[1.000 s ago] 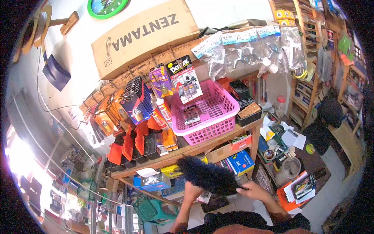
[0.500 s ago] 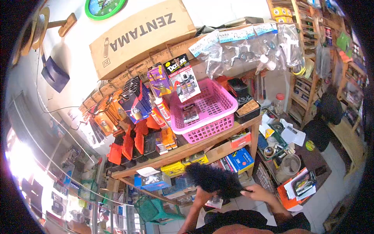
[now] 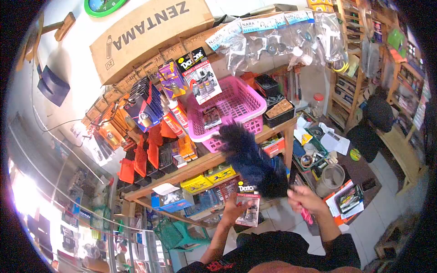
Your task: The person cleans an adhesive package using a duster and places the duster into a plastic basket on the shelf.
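My left hand [image 3: 233, 210] grips a carded Dextone epoxy pack [image 3: 248, 210] by its left side, low in front of the shelf. In my right hand [image 3: 306, 200] is the handle of a dark feather duster [image 3: 255, 159], with a pink part showing below the fist. The duster's fluffy head points up and left, its tip in front of the rim of the pink basket [image 3: 227, 111]. Another Dextone pack [image 3: 200, 79] hangs at the basket's left side, and a small dark pack [image 3: 211, 117] is inside the basket.
A wooden shelf [image 3: 182, 175] holds orange and black bins [image 3: 140, 160], yellow boxes [image 3: 196, 183] and a blue box [image 3: 170, 200]. A green stool [image 3: 186, 236] stands below. At right are a cluttered table [image 3: 359, 179] and a dark-clothed person [image 3: 371, 132].
The duster has risen and turned more upright toward the basket. The epoxy pack in my left hand now shows clearly, apart from the duster. The view has shifted slightly.
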{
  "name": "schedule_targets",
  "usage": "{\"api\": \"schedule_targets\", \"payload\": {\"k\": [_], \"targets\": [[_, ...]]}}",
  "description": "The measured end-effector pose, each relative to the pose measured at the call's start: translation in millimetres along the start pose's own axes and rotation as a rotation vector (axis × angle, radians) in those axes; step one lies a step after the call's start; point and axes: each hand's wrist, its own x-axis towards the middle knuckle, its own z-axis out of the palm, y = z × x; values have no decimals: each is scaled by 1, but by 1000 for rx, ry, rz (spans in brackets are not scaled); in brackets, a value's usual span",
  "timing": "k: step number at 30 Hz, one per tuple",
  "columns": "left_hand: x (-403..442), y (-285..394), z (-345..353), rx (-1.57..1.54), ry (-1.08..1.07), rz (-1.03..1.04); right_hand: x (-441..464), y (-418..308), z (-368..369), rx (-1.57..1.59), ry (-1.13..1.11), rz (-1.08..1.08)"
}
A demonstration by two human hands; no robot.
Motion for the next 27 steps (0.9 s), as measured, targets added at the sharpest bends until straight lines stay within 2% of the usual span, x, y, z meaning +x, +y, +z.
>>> {"api": "schedule_targets", "payload": {"k": [3, 6, 8, 9, 11, 12, 13, 15, 18, 21, 24, 27], "targets": [[10, -55, 11, -378, 120, 113, 9, -51, 15, 133, -34, -65], [14, -69, 7, -382, 77, 127, 32, -92, 27, 79, -21, -173], [5, -45, 0, -338, 76, 83, 67, -111, 22, -68, -16, -340], [3, -49, -1, -412, 66, 78, 73, -125, 36, 27, -12, -344], [4, -56, -2, -560, 57, 79, 115, -135, 27, -4, -102, -368], [2, -55, -7, -532, 68, 44, 131, -145, 31, -117, -26, -417], [3, -62, -12, -552, 65, 38, 140, -159, 40, -171, -45, -442], [5, -80, -23, -596, 69, 27, 169, -181, 43, -267, -2, -397], [4, -91, -44, -443, 110, 92, 219, -202, 39, -503, 116, -450], [-4, -79, -61, -548, 154, -9, 240, -233, 40, -882, 153, -297], [-8, -70, -86, -447, 156, -36, 248, -245, 39, -1466, 553, -472], [-10, -55, -109, -292, 190, -65, 224, -232, 47, -1217, 536, -771]]}}
